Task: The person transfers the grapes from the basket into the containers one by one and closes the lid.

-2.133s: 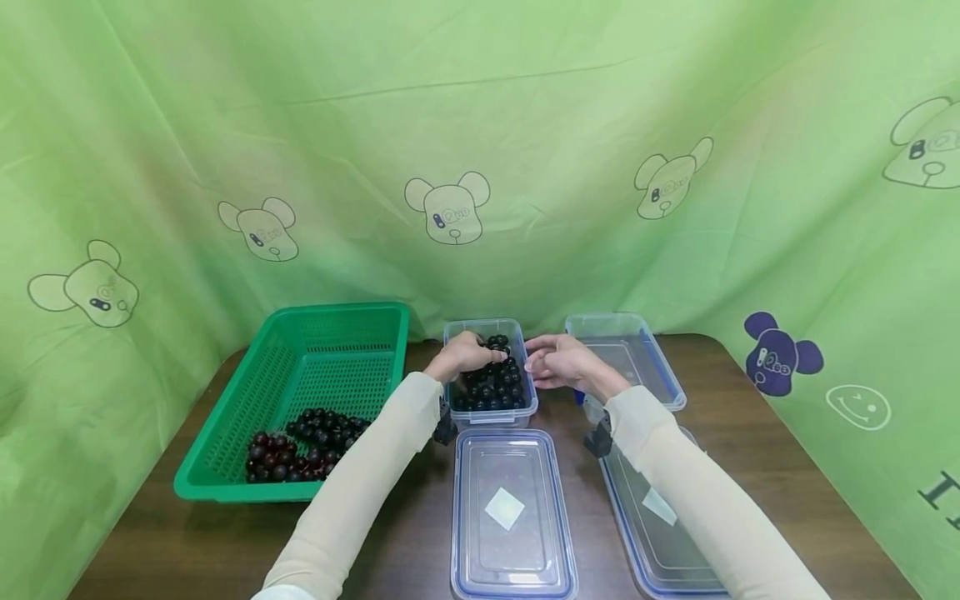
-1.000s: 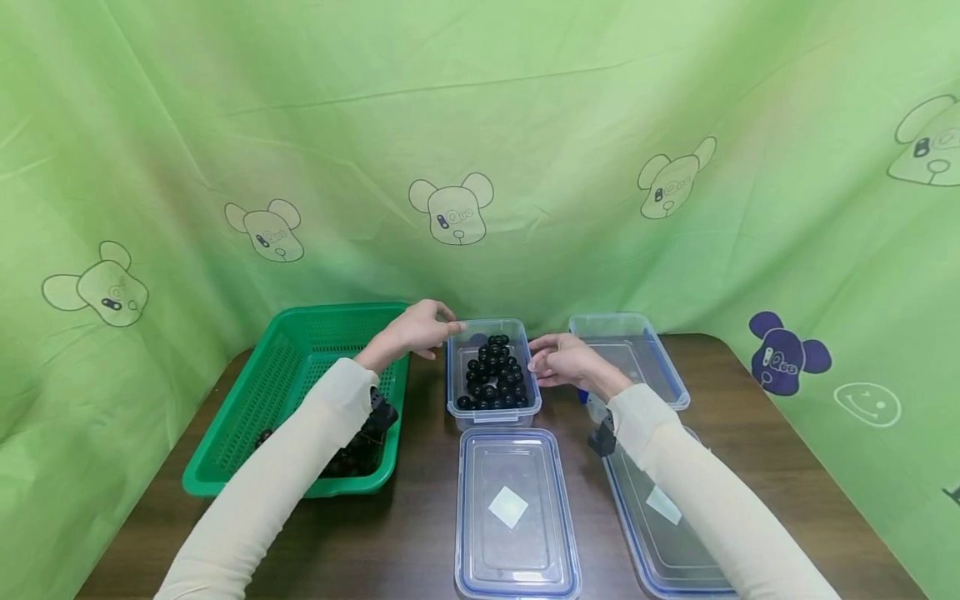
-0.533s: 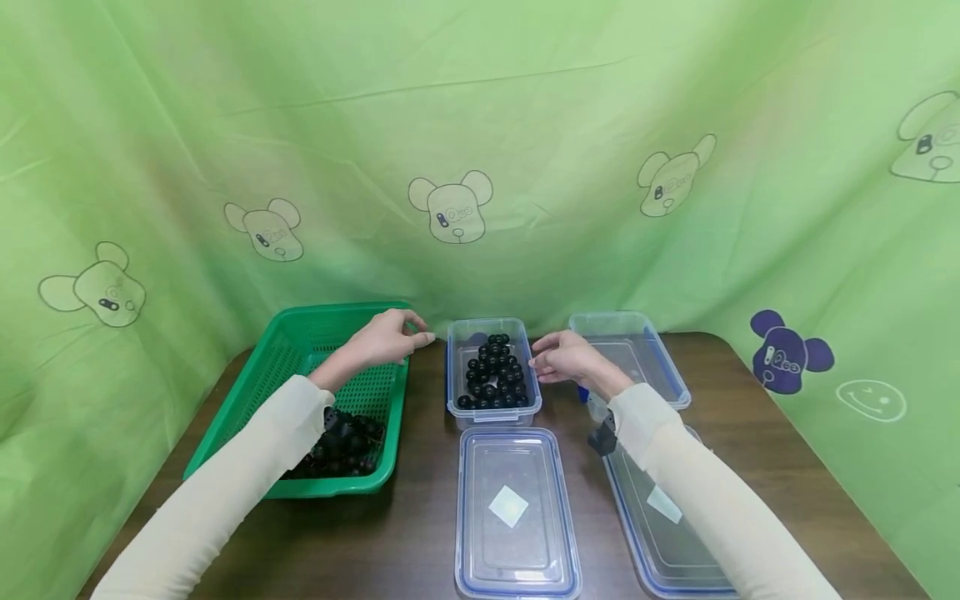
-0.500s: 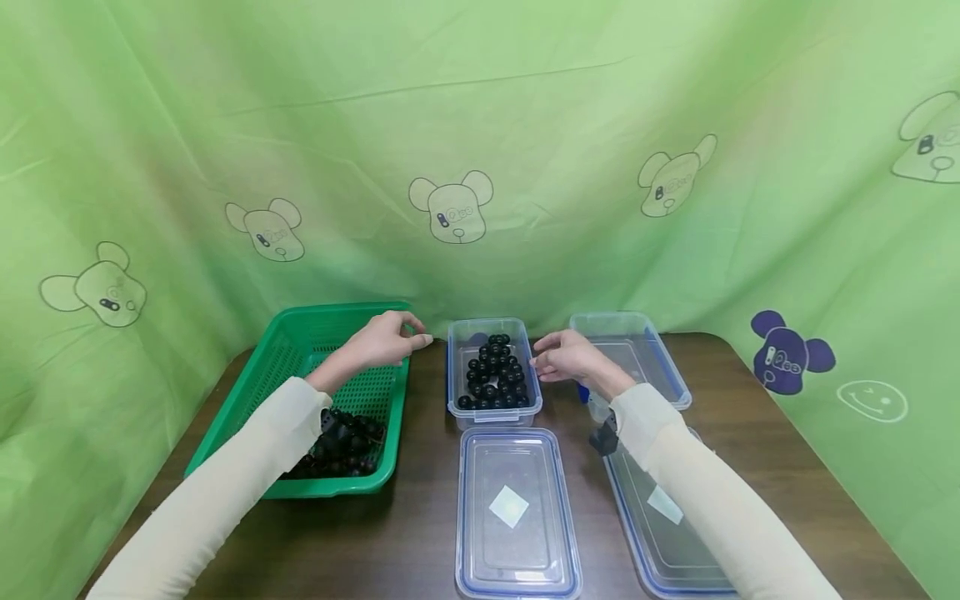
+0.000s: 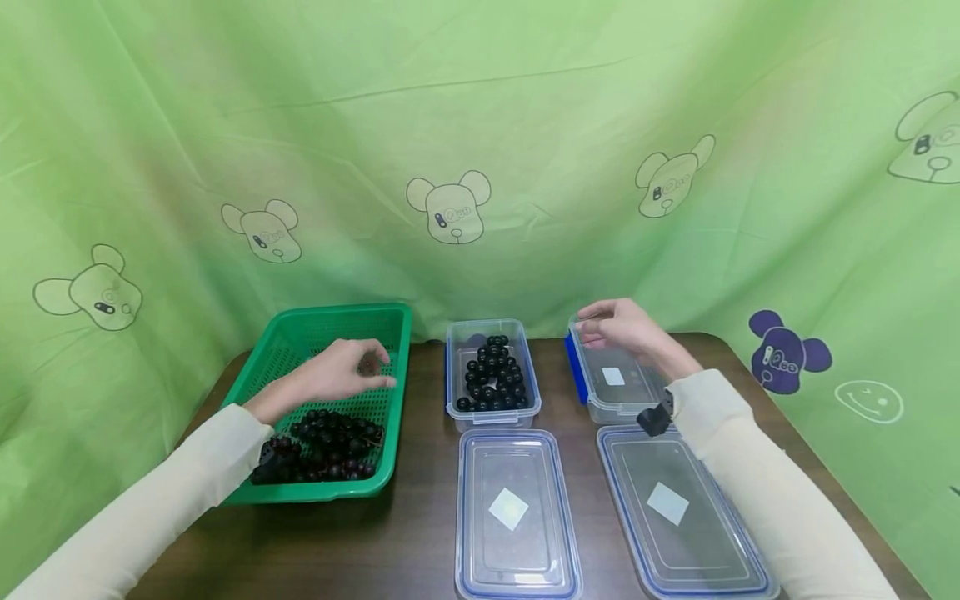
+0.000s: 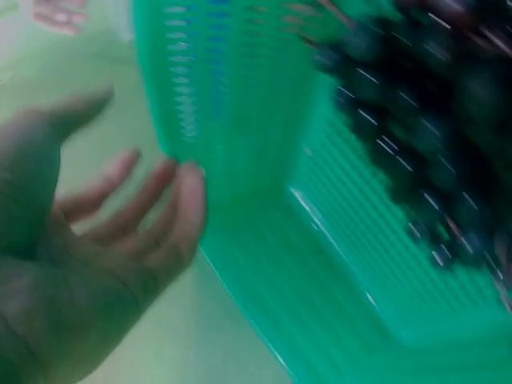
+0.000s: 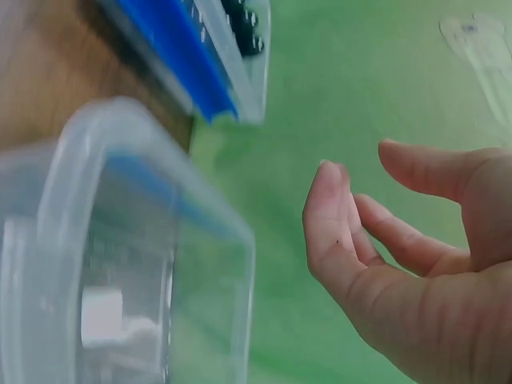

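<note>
My left hand (image 5: 341, 371) hovers over the green basket (image 5: 403, 392), its fingers apart with nothing between them. Bunches of dark grapes (image 5: 330, 446) lie below it, at the basket's near end; they look blurred in the left wrist view. My right hand (image 5: 621, 327) is above the far end of the right clear plastic container (image 5: 630, 387), fingers loosely bent and holding nothing. Only a white label shows in that container. Between the hands stands the middle clear plastic container (image 5: 492, 415), with a bunch of dark grapes (image 5: 491, 375) in it.
Two clear lids with blue seals lie on the brown table (image 5: 420, 533): the middle lid (image 5: 517, 554) and the right lid (image 5: 693, 542), each with a white label. A green curtain (image 5: 525, 125) hangs close behind the basket and containers.
My left hand let go of the grapes in the middle container and moved left to over the basket. My right hand left that container's side and moved right, over the right container.
</note>
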Available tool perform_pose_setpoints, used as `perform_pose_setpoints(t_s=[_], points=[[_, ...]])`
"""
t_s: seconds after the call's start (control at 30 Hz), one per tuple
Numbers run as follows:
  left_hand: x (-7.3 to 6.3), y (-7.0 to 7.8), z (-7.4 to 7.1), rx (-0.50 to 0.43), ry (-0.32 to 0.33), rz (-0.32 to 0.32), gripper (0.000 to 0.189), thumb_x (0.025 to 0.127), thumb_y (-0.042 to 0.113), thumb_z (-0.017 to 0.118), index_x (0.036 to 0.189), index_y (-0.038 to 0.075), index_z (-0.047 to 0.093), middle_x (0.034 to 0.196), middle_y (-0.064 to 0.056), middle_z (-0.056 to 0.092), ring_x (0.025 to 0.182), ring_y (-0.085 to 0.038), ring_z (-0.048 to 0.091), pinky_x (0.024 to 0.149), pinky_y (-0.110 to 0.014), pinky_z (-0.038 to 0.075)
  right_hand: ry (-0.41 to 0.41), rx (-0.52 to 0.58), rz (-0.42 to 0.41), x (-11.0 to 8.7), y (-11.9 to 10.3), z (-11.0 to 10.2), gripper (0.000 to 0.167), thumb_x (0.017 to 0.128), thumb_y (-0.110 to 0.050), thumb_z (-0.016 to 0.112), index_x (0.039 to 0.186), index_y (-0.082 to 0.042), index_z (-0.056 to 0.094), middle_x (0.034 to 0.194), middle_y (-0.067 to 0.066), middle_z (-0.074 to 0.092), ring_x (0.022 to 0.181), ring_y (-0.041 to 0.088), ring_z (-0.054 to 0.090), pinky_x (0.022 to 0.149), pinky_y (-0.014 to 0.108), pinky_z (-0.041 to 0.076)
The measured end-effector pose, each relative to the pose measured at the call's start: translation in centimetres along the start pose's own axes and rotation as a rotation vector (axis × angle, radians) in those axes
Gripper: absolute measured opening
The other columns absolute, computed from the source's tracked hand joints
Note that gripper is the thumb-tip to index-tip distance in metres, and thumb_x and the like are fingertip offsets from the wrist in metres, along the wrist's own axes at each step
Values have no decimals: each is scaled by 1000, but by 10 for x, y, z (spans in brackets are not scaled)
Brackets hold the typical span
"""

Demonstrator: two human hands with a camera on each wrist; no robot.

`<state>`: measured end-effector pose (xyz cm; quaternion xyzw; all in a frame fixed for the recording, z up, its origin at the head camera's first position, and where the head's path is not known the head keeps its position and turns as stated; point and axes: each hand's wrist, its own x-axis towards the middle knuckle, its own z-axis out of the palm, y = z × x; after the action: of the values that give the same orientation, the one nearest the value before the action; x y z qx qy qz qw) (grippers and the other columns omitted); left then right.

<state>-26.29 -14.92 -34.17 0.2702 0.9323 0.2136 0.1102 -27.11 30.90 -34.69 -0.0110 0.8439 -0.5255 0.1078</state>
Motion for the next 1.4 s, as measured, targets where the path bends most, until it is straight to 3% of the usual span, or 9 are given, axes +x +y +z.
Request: perform_pose_setpoints(t_s=[0.13, 0.33, 0.6, 0.73, 0.83, 0.93, 1.03, 1.2, 1.4], points=[[-13, -15, 3, 43, -83, 88, 55, 96, 44, 76, 134, 6, 64, 127, -16, 72, 116, -31, 68, 99, -49, 58, 18, -46, -3, -7, 10, -25, 58, 105, -11, 61, 152, 16, 38, 147, 38, 53, 102, 15, 72, 96, 30, 62], [-28, -37, 5, 17, -158, 79, 71, 89, 48, 83, 143, 7, 60, 142, -17, 66, 132, -37, 62, 110, -57, 52, 47, -146, 15, -17, 25, -56, 61, 107, -19, 60, 153, 13, 38, 149, 38, 52, 106, 14, 71, 94, 26, 62], [-42, -56, 9, 8, -252, 29, 88, 82, 44, 90, 152, 6, 52, 156, -16, 55, 145, -43, 51, 116, -63, 45, 65, -239, 67, -30, 48, -83, 65, 108, -28, 59, 155, 10, 37, 156, 37, 44, 136, 46, 58, 115, 50, 49], [-45, -59, 10, 26, -286, 12, 88, 80, 42, 92, 152, 7, 53, 156, -15, 55, 144, -43, 50, 114, -63, 47, 65, -223, 94, -33, 62, -94, 65, 109, -27, 57, 157, 10, 33, 159, 36, 40, 142, 49, 50, 113, 42, 52], [-44, -60, 12, 68, -303, 30, 84, 79, 41, 93, 148, 9, 57, 152, -15, 58, 141, -42, 53, 110, -61, 50, 65, -196, 105, -33, 72, -101, 65, 109, -24, 57, 158, 11, 31, 158, 36, 42, 134, 39, 60, 107, 32, 57], [-42, -60, 14, 101, -313, 51, 80, 79, 38, 93, 146, 10, 60, 150, -15, 60, 140, -41, 54, 110, -60, 51, 59, -165, 110, -33, 79, -106, 66, 108, -22, 58, 158, 12, 31, 152, 33, 51, 116, 17, 69, 101, 27, 59], [-40, -60, 16, 114, -324, 50, 79, 78, 38, 94, 144, 10, 61, 150, -14, 60, 142, -40, 54, 111, -60, 50, 41, -105, 118, -32, 84, -108, 68, 107, -20, 60, 158, 13, 29, 137, 21, 68, 101, 0, 69, 99, 25, 60], [-35, -61, 18, 113, -356, 35, 76, 78, 41, 93, 143, 14, 63, 149, -15, 61, 141, -40, 54, 112, -60, 50, 22, 42, 149, -30, 91, -109, 73, 107, -19, 61, 160, 13, 22, 105, -17, 74, 96, -5, 71, 98, 23, 60], [-31, -64, 14, 64, -419, -19, 74, 80, 37, 92, 145, 17, 61, 153, -16, 57, 145, -41, 50, 115, -62, 46, 9, 107, 161, -29, 93, -106, 75, 106, -16, 63, 160, 14, 21, 100, -17, 75, 95, -2, 74, 93, 21, 61]])
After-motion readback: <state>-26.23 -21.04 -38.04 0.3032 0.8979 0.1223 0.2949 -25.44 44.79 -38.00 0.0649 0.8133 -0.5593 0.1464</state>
